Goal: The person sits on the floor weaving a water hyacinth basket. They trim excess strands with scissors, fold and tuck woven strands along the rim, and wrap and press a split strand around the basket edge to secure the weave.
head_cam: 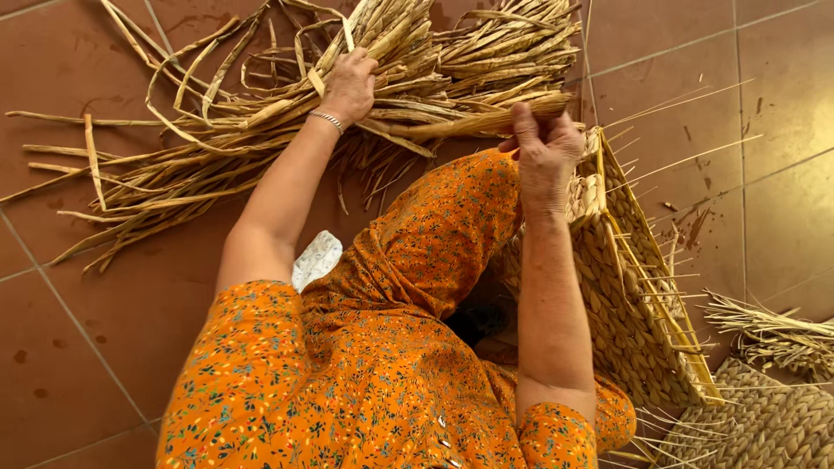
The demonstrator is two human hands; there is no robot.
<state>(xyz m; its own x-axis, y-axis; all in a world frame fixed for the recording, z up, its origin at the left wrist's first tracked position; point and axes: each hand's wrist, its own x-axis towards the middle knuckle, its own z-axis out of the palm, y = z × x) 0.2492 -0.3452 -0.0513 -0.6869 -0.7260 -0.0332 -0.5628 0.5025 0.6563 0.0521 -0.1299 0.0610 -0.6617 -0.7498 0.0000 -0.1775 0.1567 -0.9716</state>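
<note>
1. A pile of dried reed strands point(365, 95) lies on the tiled floor point(113, 330), ahead of the person's knee point(452, 226).
2. The left hand point(349, 85) rests on the pile; the right hand point(546, 152) is to its right, above a half-woven basket point(634, 287).
3. The basket leans beside the right forearm.
4. A woven mat point(764, 426) lies at the floor's lower right corner, with a small reed bundle point(773, 334) just behind it.

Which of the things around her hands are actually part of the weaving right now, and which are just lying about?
In use: left hand on the dried-leaf pile; right hand pinching one strand; half-woven basket.

Lying about: finished woven piece, loose bundle, white cloth.
</note>
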